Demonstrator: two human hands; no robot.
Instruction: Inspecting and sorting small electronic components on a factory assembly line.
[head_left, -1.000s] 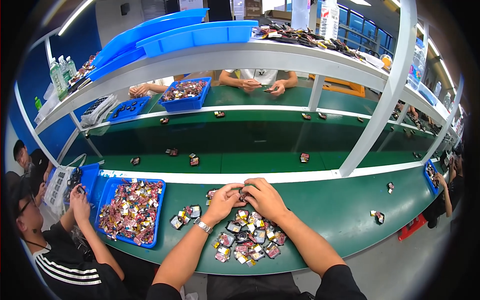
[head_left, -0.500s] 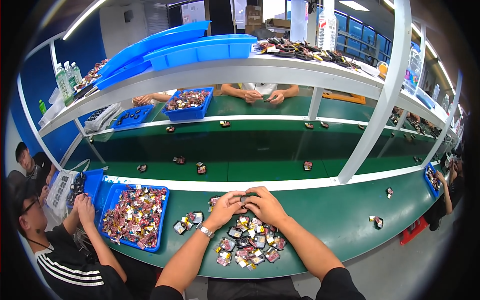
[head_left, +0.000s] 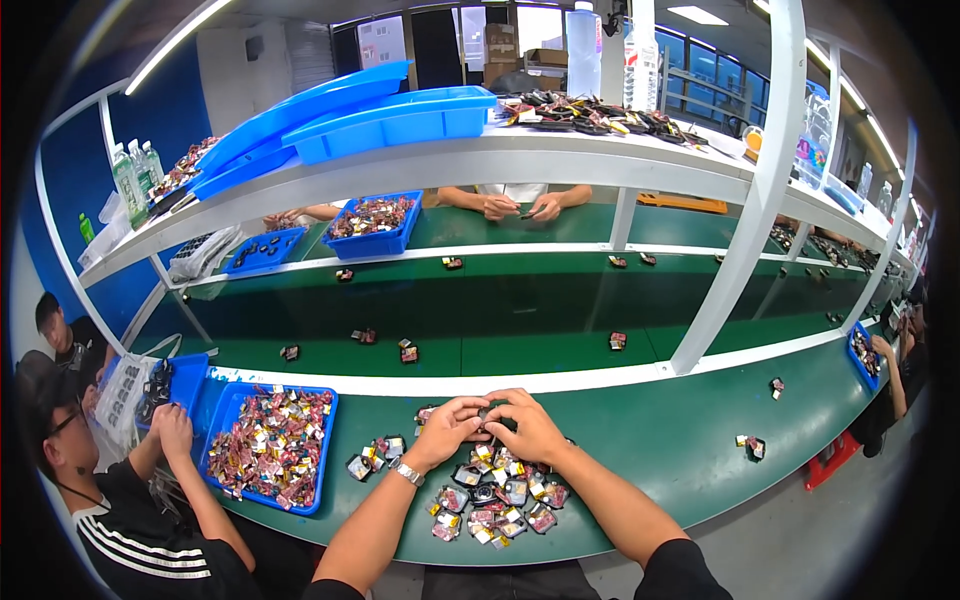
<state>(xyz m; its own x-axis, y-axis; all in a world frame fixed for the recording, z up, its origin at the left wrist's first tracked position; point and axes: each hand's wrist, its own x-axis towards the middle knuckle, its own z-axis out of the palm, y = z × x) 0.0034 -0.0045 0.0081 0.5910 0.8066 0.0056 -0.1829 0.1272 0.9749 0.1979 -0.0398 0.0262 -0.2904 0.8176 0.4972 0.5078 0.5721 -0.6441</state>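
Over the green table (head_left: 640, 450), my left hand (head_left: 445, 432) and my right hand (head_left: 528, 428) meet, fingertips closed around a small dark electronic part (head_left: 486, 418). Fingers cover most of it. Just below them spreads a pile of small electronic assemblies (head_left: 497, 500) with dark casings, reddish boards and silver and yellow pieces. A smaller cluster of similar assemblies (head_left: 375, 456) lies left of my left wrist, and another assembly (head_left: 424, 413) partly shows beside my left hand.
At left stands a blue tray (head_left: 328, 450) heaped with small boards; a co-worker (head_left: 130, 500) sits beyond it. A white frame (head_left: 430, 386) borders a lower green surface with scattered assemblies. The overhead shelf (head_left: 560, 150) carries blue trays and bottles. Another person's hands (head_left: 520, 207) work opposite.
The view has tilted slightly, so the table sits a little lower in the picture. My hands stay together on the dark part, with the fingers slightly shifted.
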